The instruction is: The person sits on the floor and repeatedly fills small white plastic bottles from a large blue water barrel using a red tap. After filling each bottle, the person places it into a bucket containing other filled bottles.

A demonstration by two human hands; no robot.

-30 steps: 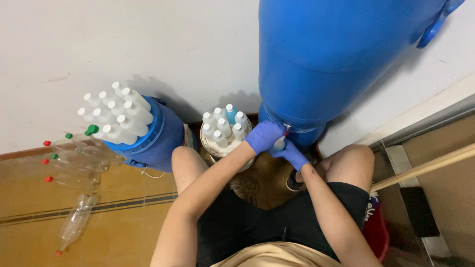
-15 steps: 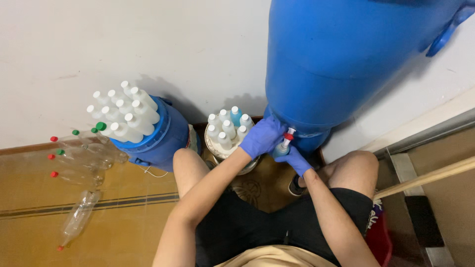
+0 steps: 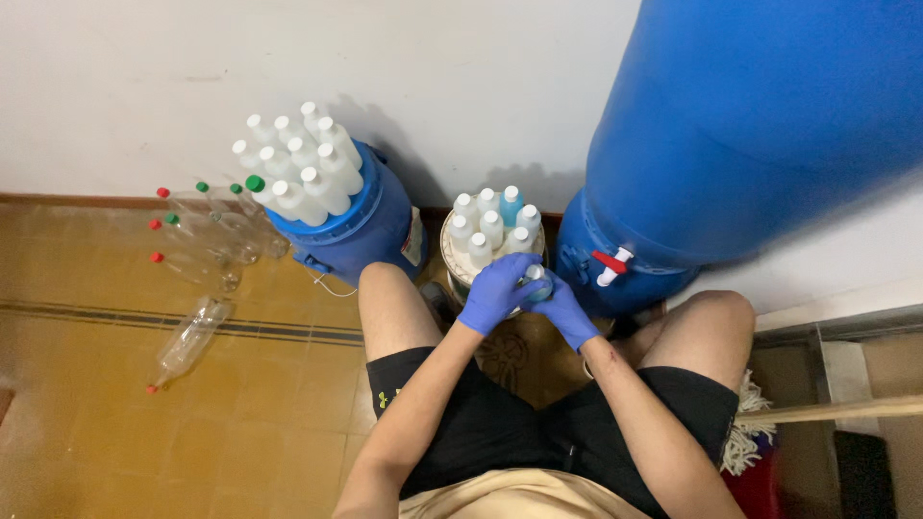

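Both my hands wear blue gloves and meet on one small bottle (image 3: 536, 283) with a white cap. My left hand (image 3: 497, 291) wraps over its top and side. My right hand (image 3: 564, 310) grips it from below on the right. The bottle sits at the front edge of a white bucket (image 3: 448, 258) filled with several white-capped bottles (image 3: 492, 229), one of them blue. Just to the right, a red and white tap (image 3: 611, 264) juts from the base of a large blue barrel (image 3: 760, 135).
A smaller blue bucket (image 3: 361, 231) on the left carries several white bottles. Clear plastic bottles with red and green caps (image 3: 197, 235) stand and lie on the yellow floor by the wall. A mop head (image 3: 745, 437) and handle lie at the right.
Both hands have left the barrel's tap and come down and left, holding the small bottle at the white bucket. The camera view has shifted.
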